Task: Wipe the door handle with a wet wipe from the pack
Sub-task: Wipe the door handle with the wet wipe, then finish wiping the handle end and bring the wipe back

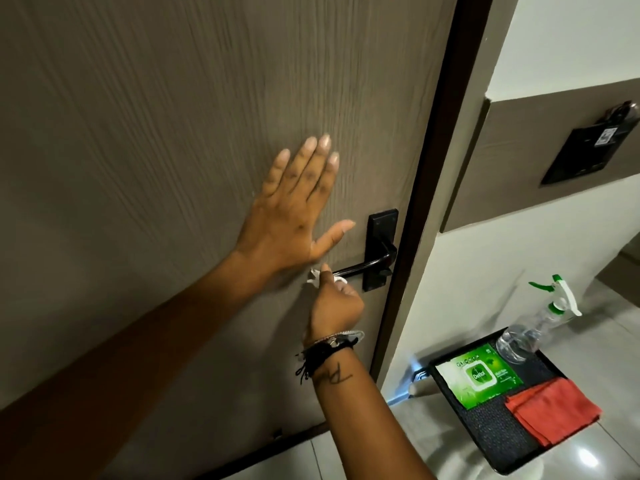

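Note:
A black lever door handle (pixel 367 266) on a black backplate sits at the right edge of a brown wood-grain door (pixel 156 133). My right hand (pixel 334 303) is closed around the free end of the lever with a white wet wipe (pixel 314 277) bunched in its fingers. My left hand (pixel 294 209) lies flat on the door just above and left of the handle, fingers spread, holding nothing. The green wet wipe pack (pixel 479 375) lies on a black tray at lower right.
The black tray (pixel 498 434) sits on the glossy tiled floor beside the dark door frame (pixel 433 202). It also carries a clear spray bottle (pixel 533 327) with a white-green trigger and a folded red cloth (pixel 550 410). A black wall panel (pixel 585 154) hangs at right.

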